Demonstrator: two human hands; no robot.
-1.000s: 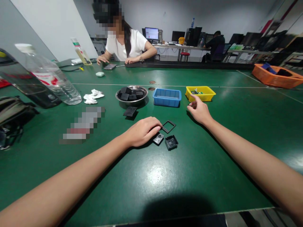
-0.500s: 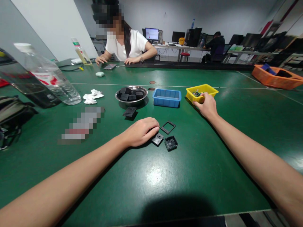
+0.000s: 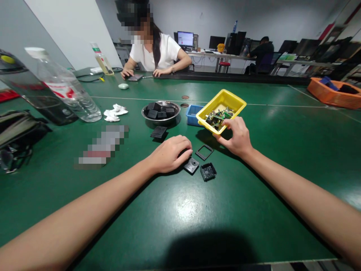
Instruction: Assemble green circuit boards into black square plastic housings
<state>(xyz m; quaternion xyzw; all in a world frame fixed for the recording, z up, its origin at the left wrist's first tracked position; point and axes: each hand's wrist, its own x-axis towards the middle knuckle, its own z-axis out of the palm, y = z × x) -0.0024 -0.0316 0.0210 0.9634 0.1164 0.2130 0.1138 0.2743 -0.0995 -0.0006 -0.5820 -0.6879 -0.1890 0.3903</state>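
Note:
My right hand (image 3: 236, 137) grips the near edge of a yellow bin (image 3: 225, 102) and holds it lifted and tilted toward me; small green circuit boards (image 3: 217, 116) lie heaped in its low corner. My left hand (image 3: 170, 153) rests curled on the green table (image 3: 180, 210), fingertips against a small black square part (image 3: 191, 165). Beside that part lie a black open housing (image 3: 208, 171) and a thin black square frame (image 3: 204, 152).
A blue bin (image 3: 192, 114) sits partly behind the yellow one. A steel bowl of black blocks (image 3: 160, 110) stands left of it, a black piece (image 3: 158, 132) in front. Water bottle (image 3: 66, 89), crumpled tissue (image 3: 115, 112) and bag (image 3: 17, 131) at left; a person sits across; orange basket (image 3: 332, 90) far right.
My right hand reached to the yellow bin, took hold of it, lifted it and brought it toward me, tilted. My left hand stayed by the small black part.

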